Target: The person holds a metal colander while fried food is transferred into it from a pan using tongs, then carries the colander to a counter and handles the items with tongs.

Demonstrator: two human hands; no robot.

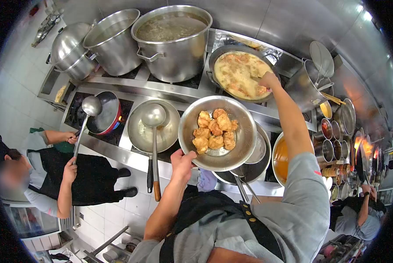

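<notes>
My left hand (183,163) grips the near left rim of a perforated metal colander (244,127), thumb over the edge. Inside the colander lie several golden-brown battered pieces of food (215,128). Over the right side of a dark wok (213,59), my right hand (269,81) reaches down with its fingers drawn together. What the fingers hold, if anything, is too small to make out. Bubbling, foamy oil (236,70) with pale orange pieces fills that wok. Below the colander, a strainer (256,149) rests in another pan, partly hidden.
Large steel pots (172,61) line the back left. A ladle (154,127) lies across a pan (135,127). At left, a co-worker (56,171) holds a long ladle (91,106) over a red pan (116,118). An orange-liquid pan (282,160) sits under my right arm. Another person (358,215) works far right.
</notes>
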